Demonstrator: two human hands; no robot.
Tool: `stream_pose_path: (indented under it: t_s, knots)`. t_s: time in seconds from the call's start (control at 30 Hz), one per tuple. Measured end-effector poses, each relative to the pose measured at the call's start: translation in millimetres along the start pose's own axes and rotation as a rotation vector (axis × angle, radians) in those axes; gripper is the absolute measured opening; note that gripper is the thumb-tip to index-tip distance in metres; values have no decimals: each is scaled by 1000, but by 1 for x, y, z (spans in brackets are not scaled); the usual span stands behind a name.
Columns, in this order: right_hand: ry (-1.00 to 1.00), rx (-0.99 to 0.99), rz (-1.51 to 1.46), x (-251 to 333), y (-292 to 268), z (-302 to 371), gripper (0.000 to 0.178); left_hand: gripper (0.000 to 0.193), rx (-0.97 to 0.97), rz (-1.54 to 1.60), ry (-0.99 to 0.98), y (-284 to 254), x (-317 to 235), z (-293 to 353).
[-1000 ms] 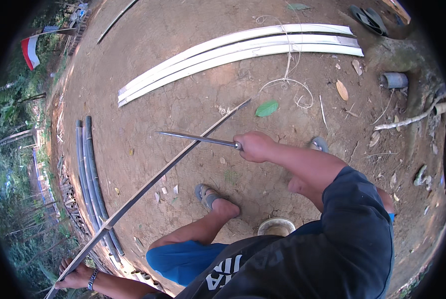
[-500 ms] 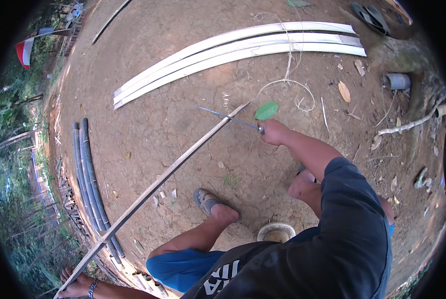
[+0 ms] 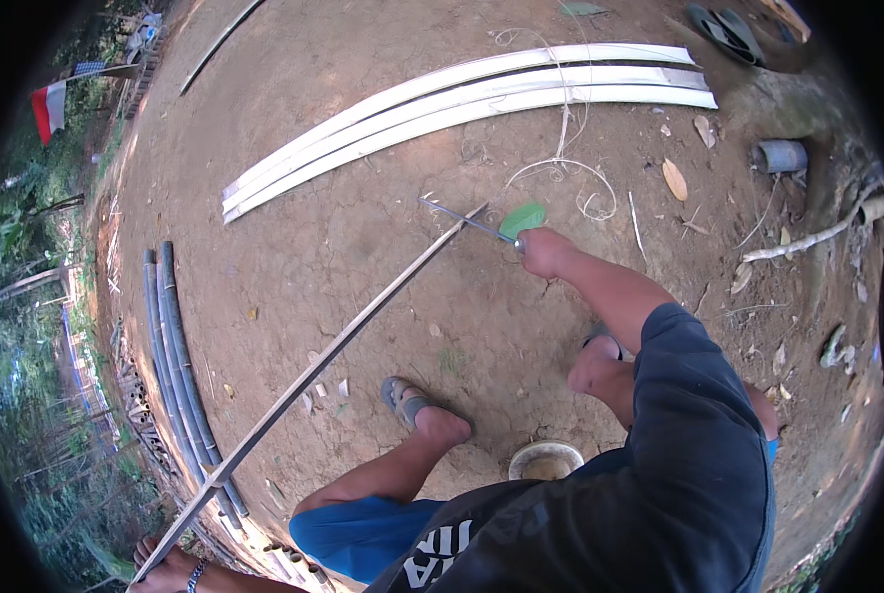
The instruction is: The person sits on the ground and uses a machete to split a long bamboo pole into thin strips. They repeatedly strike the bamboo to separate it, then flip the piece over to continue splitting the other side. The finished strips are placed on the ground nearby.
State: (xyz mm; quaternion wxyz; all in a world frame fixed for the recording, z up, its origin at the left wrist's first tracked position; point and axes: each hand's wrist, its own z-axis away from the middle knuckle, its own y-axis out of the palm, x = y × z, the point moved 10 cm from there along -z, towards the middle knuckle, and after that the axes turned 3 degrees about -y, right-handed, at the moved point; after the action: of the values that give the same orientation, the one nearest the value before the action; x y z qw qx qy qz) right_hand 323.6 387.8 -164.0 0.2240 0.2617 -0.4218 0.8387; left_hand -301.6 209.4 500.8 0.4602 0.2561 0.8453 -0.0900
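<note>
A long, narrow bamboo strip (image 3: 333, 351) runs diagonally from the lower left up to the middle of the ground. My left hand (image 3: 163, 567), with a chain bracelet at the wrist, is closed around its near end. My right hand (image 3: 546, 253) grips the handle of a thin-bladed knife (image 3: 468, 219). The blade crosses the strip close to its far tip, at an angle to it. Behind the knife handle and right hand lies a green leaf (image 3: 523, 219). A small pale curl of shaving shows faintly by the blade.
Pale split bamboo lengths (image 3: 462, 99) lie across the ground ahead. Dark bamboo poles (image 3: 177, 356) lie at the left. Thin curled fibres (image 3: 564, 148) trail beyond my right hand. A bowl (image 3: 546, 460) sits between my legs. Tree roots, a grey tube (image 3: 780, 156) and sandals (image 3: 727, 36) are at the right.
The knife has moved slightly along the strip toward its far tip, and its blade slopes more steeply. My left hand and the strip's near end have shifted a little to the right.
</note>
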Motion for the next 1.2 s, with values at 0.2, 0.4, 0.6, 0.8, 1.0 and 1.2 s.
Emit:
stream_pose_path:
  t_s: [0.2, 0.4, 0.6, 0.8, 1.0, 1.2]
  knots:
    - [41, -22, -86, 0, 16, -5, 22, 73, -183, -5, -21, -14, 3, -5]
    - [28, -27, -56, -9, 13, -17, 25, 81, 97, 83, -121, -64, 27, -75]
    - [146, -59, -78, -51, 25, -33, 28, 90, -169, -16, -67, -35, 17, -42]
    - [257, -54, -79, -80, 44, -32, 28, 80, -317, 2, -74, 38, -14, 47]
    - [282, -287, -317, -37, 56, -11, 21, 72, -211, 37, 67, 24, -42, 33]
    - [408, -370, -1206, 24, 97, 59, 5, 68, 133, 509, 105, 58, -55, 52]
